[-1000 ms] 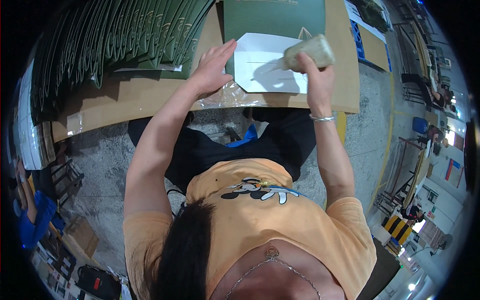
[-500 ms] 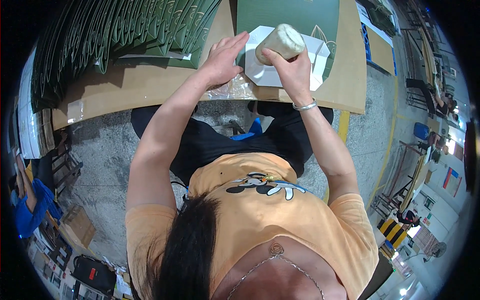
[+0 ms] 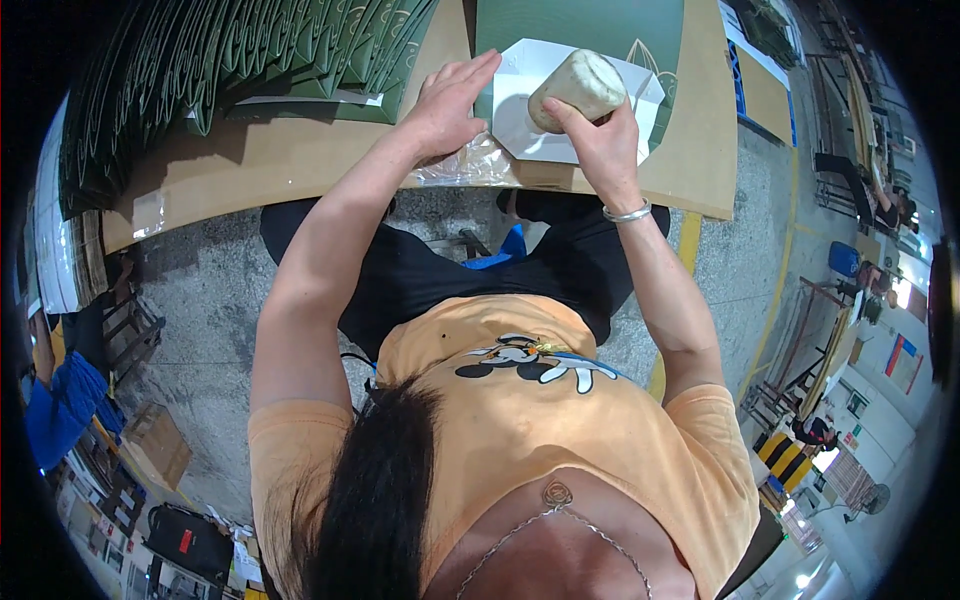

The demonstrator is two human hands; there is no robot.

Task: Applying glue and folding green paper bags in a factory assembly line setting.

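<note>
A stubby, off-white cylinder [image 3: 585, 88] with a rounded, worn-looking end is gripped in my right hand [image 3: 605, 135], thumb across its near side. I cannot tell exactly what it is. Beneath it lies a white sheet with cut corners and folded-looking edges [image 3: 520, 115], partly hidden by the cylinder and my hand. My left hand [image 3: 452, 105] rests flat at the sheet's left edge, fingers stretched out and holding nothing. Under the sheet is a flat dark green paper piece [image 3: 560, 22] with a thin cord handle [image 3: 645, 60] showing at the right.
Many folded green paper bags [image 3: 270, 60] stand packed together at the far left of the cardboard-covered table [image 3: 300, 155]. Clear plastic tape [image 3: 465, 165] runs near the front edge. A blue crate [image 3: 738, 85] stands beyond the right side. Other people [image 3: 65, 400] are visible around the workshop.
My right hand has shifted slightly to the right with the cylinder. The white sheet appears turned a little. My left hand stays by the sheet's left edge.
</note>
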